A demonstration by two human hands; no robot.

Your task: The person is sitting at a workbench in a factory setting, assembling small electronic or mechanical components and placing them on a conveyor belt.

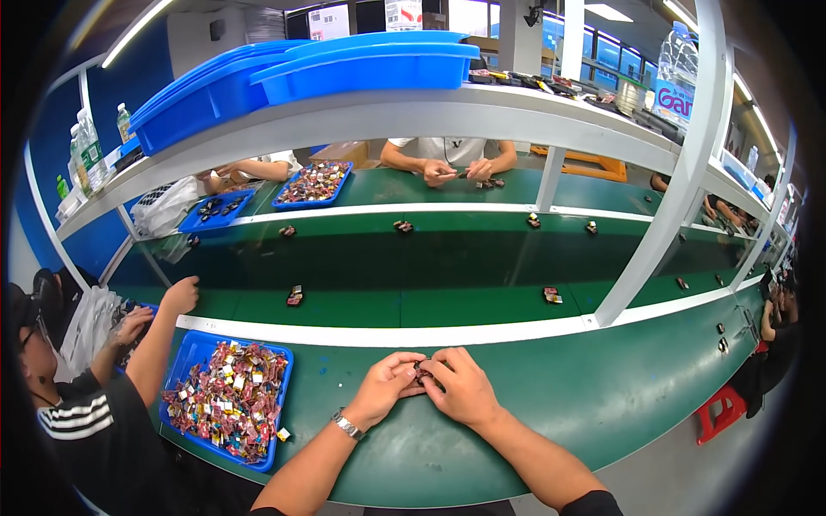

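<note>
Over the green worktable [551, 413], my left hand [385, 391] and my right hand [463, 387] meet at the fingertips. Between them is a small dark piece [420, 371], mostly hidden by the fingers, so its kind does not show. Both hands are closed on it, with thumbs and forefingers pinched together. A metal-banded watch [348, 424] sits on my left wrist. To the left of my hands stands a blue tray [287, 365], heaped with small parts [228, 400] in pinkish red, white and yellow. One loose part [283, 434] rests at the tray's right edge.
Beyond a white rail [396, 336], a dark green belt [413, 258] carries several small dark assemblies [551, 296]. A co-worker [95, 421] sits close on the left; another [452, 155] works opposite. Overhead, a shelf [387, 116] holds blue bins [361, 69]. A white post [662, 198] rises at right.
</note>
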